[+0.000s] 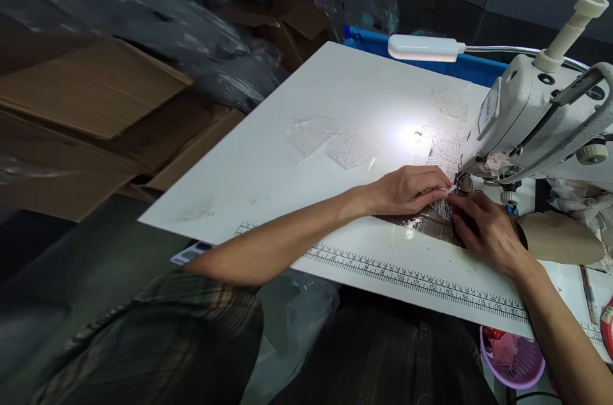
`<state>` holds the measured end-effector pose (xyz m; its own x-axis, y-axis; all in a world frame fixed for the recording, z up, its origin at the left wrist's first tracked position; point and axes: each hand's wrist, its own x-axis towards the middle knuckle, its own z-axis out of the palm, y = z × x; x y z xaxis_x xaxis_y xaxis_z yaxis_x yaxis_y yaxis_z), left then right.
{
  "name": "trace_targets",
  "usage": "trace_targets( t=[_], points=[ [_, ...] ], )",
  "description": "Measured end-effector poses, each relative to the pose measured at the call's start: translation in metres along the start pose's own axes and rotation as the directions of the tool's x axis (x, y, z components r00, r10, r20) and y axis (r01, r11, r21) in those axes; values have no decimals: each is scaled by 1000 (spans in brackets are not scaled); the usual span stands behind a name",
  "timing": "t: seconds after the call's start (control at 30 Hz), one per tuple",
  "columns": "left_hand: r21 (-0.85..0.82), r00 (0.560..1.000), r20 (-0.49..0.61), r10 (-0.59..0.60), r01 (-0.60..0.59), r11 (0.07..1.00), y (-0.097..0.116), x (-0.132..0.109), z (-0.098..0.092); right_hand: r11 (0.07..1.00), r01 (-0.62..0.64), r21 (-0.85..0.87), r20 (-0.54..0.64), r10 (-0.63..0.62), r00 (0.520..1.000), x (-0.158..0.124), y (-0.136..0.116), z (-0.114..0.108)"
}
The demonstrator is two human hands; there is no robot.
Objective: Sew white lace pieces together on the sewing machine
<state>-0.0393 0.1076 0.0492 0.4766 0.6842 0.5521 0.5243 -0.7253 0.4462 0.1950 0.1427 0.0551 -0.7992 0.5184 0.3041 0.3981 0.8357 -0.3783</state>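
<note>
A white sewing machine (527, 105) stands at the right of the table. Just in front of its needle area, my left hand (412, 190) pinches a piece of white lace (445, 208) between thumb and fingers. My right hand (486, 226) meets it from the right, its thumb and forefinger closed at the edge of the same lace. More lace (443, 143) lies flat behind my fingers, beside the machine head. Further left, pale lace pieces (354, 144) rest on the white tabletop (278, 181). The fingertips partly cover the presser foot.
A lit lamp (424, 48) hangs over the table. A printed ruler (407, 274) runs along the front edge. Cardboard boxes (86, 85) and plastic sheeting stand left. A purple basket (514, 379) sits below the right side; a blue bin (368, 41) is behind.
</note>
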Motion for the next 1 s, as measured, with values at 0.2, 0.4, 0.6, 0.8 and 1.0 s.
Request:
trace_targets(
  t=[0.2, 0.4, 0.6, 0.8, 1.0],
  points=[
    [225, 987, 132, 93, -121, 967, -1, -7, 6, 990, 124, -64, 50, -121, 991, -4, 0, 3],
    [373, 976, 183, 119, -181, 910, -3, -10, 10, 989, 145, 0, 55, -144, 988, -7, 3, 5],
    [375, 966, 190, 177, -238, 896, -3, -5, 7, 993, 109, 43, 102, -113, 988, -6, 4, 0],
    [378, 946, 218, 240, -309, 873, -1, -1, 5, 994, -57, 91, -45, 61, 997, -7, 18, 3],
    [393, 934, 271, 232, -327, 859, -1, 1, 3, 999, 5, -43, -28, -6, 1000, -7, 19, 8]
  ],
)
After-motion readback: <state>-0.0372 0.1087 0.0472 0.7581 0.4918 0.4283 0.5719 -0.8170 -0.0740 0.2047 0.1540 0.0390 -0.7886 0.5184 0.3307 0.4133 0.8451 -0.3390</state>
